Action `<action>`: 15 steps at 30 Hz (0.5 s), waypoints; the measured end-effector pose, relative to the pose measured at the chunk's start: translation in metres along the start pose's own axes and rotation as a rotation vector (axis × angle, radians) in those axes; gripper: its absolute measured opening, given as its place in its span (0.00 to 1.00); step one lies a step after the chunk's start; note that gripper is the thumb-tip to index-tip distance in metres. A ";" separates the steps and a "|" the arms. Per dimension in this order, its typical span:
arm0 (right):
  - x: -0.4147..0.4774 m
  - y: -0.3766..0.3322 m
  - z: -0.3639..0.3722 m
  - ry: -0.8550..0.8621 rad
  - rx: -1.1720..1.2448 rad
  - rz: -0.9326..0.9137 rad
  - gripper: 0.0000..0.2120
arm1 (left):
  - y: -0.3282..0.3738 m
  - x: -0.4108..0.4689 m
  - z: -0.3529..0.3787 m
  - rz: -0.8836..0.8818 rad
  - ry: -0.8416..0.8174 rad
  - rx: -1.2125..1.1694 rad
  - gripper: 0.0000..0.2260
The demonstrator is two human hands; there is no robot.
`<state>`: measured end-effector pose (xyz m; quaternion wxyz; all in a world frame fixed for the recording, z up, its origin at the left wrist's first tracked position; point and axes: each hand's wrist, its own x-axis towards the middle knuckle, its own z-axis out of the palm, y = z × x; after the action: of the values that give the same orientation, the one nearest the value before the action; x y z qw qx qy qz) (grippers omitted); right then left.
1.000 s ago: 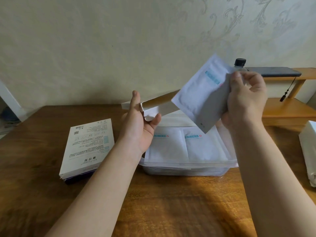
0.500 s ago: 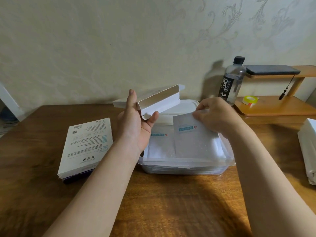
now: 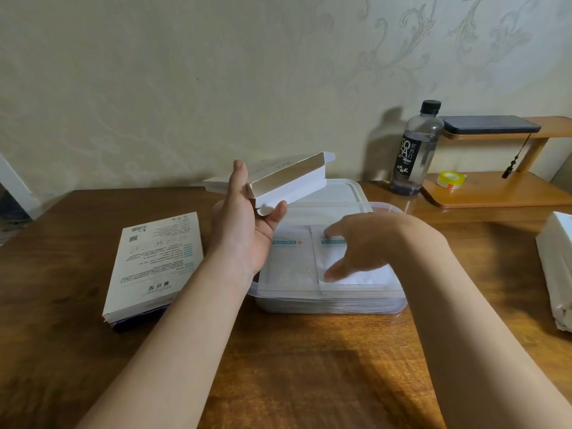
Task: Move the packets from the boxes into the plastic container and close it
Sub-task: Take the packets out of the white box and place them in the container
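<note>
The left hand [image 3: 247,233] grips the open box [image 3: 291,187] raised over the table [image 3: 309,366], its long axis rising to the right, mouth facing the camera. The right hand [image 3: 362,246], fingers loosely spread, is over the right packet [image 3: 365,277]; contact unclear. It lies flat beside the left packet [image 3: 291,261] in the plastic container [image 3: 328,297], both lengthwise away from the camera

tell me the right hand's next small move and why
Probably lift the right hand off the packet, which already lies flat in the container, and reach into the open box that the left hand holds tilted; whether more packets remain inside isn't visible.
</note>
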<state>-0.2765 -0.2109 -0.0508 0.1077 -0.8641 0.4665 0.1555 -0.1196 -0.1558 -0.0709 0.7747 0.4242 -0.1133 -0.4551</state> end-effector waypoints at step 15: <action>0.000 -0.003 0.001 -0.087 -0.127 0.163 0.25 | 0.001 0.001 0.000 -0.002 -0.013 -0.005 0.17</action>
<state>-0.2744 -0.2092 -0.0520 0.0597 -0.8207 0.5195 0.2303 -0.1187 -0.1563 -0.0708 0.7744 0.4195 -0.1170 -0.4590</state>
